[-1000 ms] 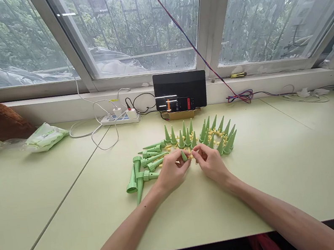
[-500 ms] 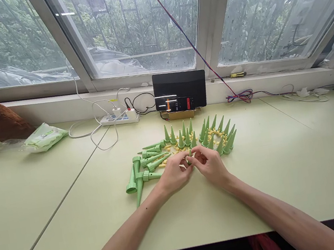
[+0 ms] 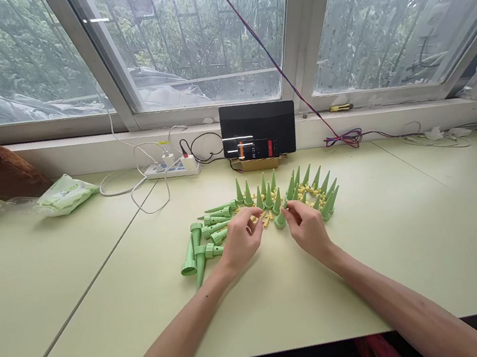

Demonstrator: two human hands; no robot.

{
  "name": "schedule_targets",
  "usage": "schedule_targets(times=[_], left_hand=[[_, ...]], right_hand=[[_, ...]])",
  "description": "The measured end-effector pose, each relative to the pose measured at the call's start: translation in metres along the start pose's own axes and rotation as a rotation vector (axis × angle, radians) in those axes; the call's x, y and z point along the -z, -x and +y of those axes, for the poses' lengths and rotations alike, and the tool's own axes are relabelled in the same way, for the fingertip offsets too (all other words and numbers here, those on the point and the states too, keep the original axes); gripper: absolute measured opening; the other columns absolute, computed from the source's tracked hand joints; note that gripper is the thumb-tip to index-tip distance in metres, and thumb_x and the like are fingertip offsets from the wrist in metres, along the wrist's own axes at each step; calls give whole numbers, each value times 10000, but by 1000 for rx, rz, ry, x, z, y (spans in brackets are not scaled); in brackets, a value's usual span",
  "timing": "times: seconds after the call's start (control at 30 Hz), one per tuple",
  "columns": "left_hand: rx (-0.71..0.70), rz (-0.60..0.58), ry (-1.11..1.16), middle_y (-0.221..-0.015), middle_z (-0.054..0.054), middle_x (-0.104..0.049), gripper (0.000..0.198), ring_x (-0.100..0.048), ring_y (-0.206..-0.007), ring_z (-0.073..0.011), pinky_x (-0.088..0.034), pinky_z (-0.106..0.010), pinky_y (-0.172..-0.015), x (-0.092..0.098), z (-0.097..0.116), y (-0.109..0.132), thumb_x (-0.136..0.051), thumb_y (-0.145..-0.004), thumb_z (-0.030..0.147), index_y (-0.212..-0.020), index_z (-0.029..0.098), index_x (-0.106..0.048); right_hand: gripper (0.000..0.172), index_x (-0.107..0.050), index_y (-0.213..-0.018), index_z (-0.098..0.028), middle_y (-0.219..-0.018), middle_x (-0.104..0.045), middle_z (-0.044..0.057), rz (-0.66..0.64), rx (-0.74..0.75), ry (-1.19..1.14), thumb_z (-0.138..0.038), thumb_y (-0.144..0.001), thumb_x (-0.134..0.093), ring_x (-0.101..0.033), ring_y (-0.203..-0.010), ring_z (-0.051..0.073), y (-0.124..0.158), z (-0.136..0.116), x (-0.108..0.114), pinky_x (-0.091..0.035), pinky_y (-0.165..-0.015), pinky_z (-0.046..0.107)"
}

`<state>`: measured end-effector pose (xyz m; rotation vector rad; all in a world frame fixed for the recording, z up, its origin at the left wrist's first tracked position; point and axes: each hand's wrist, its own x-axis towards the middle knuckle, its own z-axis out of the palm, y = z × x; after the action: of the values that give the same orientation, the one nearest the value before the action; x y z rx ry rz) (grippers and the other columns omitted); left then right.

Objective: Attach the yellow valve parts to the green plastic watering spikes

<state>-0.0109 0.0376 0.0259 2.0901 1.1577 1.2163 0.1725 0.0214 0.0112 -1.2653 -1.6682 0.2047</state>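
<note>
My right hand (image 3: 307,225) is closed in a pinch at the tapered end of a green plastic spike (image 3: 279,221), whose round cap rests on the table. My left hand (image 3: 242,236) is over the small yellow pieces (image 3: 267,219), its fingers curved, with a gap between thumb and forefinger. Several green spikes (image 3: 267,198) stand upright on their caps behind the hands. Another curved group of upright spikes (image 3: 329,206) surrounds more yellow pieces (image 3: 312,195) at the right. Left of my left hand, several spikes (image 3: 198,249) lie on their sides, partly stacked.
Behind the spikes, a phone (image 3: 258,149) leans against a dark tablet-like panel (image 3: 256,117). A power strip (image 3: 173,170) with white cables sits by the sill, and a pack of wipes (image 3: 67,195) lies to its left. Red and blue wires (image 3: 345,138) bunch at the back right.
My hands have moved apart. The spike that was between both hands now stands by my right fingers, while my left hand has shifted left toward the yellow pieces.
</note>
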Motion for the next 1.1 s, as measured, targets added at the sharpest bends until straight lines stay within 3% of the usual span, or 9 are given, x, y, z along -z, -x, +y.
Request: schedule_targets(times=[0.47,0.67,1.1], left_hand=[[19,142,-271,-930,-35,-678,145,-526,-565,-118,-464,-294,-639,16,-9,-8,-505,-900,184,-980,185,-626],[116,57,-497,-901,-57,-676,78,-629,-810,-223,-442,-322,-663,24,-8,-10,-556,-831,174,-881,196,-612],[142,-18,-687,-921,-114,-647,128,-567,-942,-305,-450,-357,-645,23,-17,-8,-529,-818,160,-872,186,-641]], right_hand=[[270,-636,-943,-157,-719,-654,67,-5,-26,195,-306,-991,-416,-565,-606,200,-2,8,1,-388,-578,300],[268,-653,-933,-155,-672,-648,55,-14,-68,189,-327,-975,-452,-555,-552,190,-1,5,1,-389,-554,300],[241,-649,-956,-163,-620,-609,27,-9,-74,164,-319,-958,-466,-538,-526,182,0,3,0,-374,-535,290]])
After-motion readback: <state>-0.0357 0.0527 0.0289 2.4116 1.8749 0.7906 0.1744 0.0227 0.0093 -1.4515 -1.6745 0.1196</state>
